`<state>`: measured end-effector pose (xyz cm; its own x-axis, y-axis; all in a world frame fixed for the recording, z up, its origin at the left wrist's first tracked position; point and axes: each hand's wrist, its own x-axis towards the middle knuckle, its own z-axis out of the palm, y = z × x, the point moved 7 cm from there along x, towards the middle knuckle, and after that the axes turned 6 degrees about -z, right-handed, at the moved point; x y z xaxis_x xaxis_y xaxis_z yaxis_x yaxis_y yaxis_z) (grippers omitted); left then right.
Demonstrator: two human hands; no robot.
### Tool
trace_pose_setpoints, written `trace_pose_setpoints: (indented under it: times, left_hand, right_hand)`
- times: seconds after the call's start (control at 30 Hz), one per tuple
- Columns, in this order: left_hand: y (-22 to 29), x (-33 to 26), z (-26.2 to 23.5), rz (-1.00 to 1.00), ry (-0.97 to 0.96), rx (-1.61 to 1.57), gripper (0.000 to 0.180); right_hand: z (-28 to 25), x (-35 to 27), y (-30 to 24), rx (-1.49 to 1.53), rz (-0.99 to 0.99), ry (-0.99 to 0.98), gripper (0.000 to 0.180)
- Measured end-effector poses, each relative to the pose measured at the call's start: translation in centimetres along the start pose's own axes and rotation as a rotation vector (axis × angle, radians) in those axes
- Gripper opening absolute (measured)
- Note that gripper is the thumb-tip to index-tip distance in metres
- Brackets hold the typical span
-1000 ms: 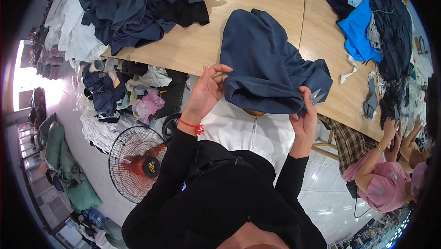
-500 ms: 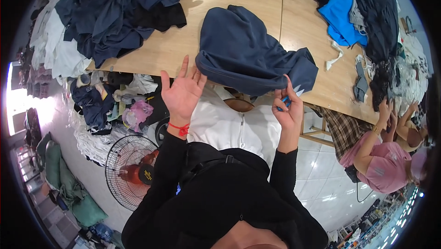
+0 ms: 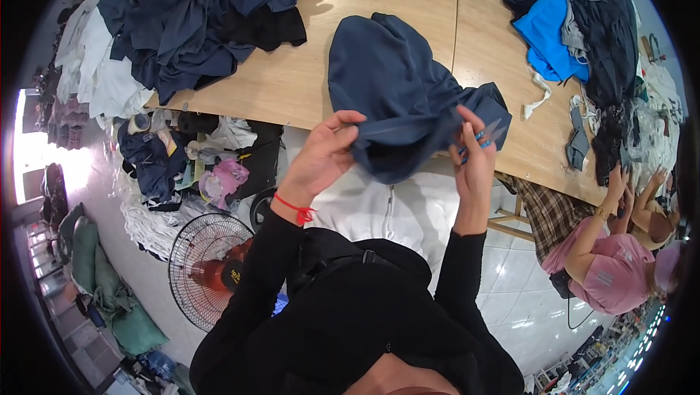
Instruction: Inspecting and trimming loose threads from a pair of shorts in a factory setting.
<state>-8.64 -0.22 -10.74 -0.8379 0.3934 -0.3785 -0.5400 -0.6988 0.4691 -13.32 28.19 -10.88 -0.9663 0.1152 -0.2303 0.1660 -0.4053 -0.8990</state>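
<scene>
A dark navy garment (image 3: 386,59) lies bunched on the table's near edge, its opening raised toward me and partly smeared by motion. My left hand (image 3: 321,158), with a red string on its wrist, is closed on the left side of that opening, thumb and fingers pinching the cloth. At the opening's right side is my right hand (image 3: 474,158), its fingers curled round small blue-handled scissors (image 3: 483,140). The blades point up and to the right beside the cloth. My right index finger reaches to the garment's edge; whether it grips the cloth I cannot tell.
Piled dark garments (image 3: 182,23) cover the table's far left; a blue cloth (image 3: 550,34) and more clothes lie at right. A fan (image 3: 208,271) stands on the floor at left. A co-worker in pink (image 3: 609,267) works at the table's right.
My left hand has gone from spread and palm-up to pinching the garment's edge. The opening has been lifted and pulled toward me. The scissors stay in my right hand.
</scene>
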Motion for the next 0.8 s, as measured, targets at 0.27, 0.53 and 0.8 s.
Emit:
trace_pose_setpoints:
  times: [0.27,0.53,0.8]
  left_hand:
    - [-0.4,-0.1,5.1,0.103,0.028,0.094,0.025]
    - [-0.6,0.3,4.9,0.168,0.056,0.114,0.027]
    - [-0.9,-0.3,5.6,0.135,0.015,0.063,0.028]
  right_hand:
    - [3.0,-4.1,-4.3,-0.516,-0.129,0.002,0.025]
    - [7.5,-9.6,-2.4,-0.463,-0.186,-0.207,0.028]
    - [9.1,-9.1,-4.0,-0.671,-0.379,-0.224,0.022]
